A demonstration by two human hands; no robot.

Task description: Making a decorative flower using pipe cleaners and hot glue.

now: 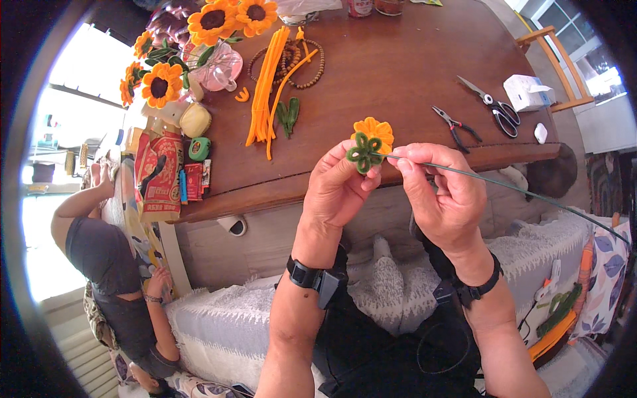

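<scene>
Before me, above the table's near edge, my left hand [338, 180] grips a pipe-cleaner flower. Its orange petals [373, 128] face away, and a looped green sepal piece [363, 153] covers its back. A long green stem wire [511, 180] runs from the middle of the green loops out to the right. My right hand [446, 192] pinches this wire between thumb and fingertips, close to the flower. Some of the left fingers are hidden behind the flower.
On the brown table [391, 60] lie orange pipe cleaners [265, 93], green leaves [288, 116], wooden beads [318, 66], pliers [456, 128] and scissors [494, 106]. Finished sunflowers [164, 85] stand in a pink vase [222, 66] at the left. Another person [126, 265] sits at far left.
</scene>
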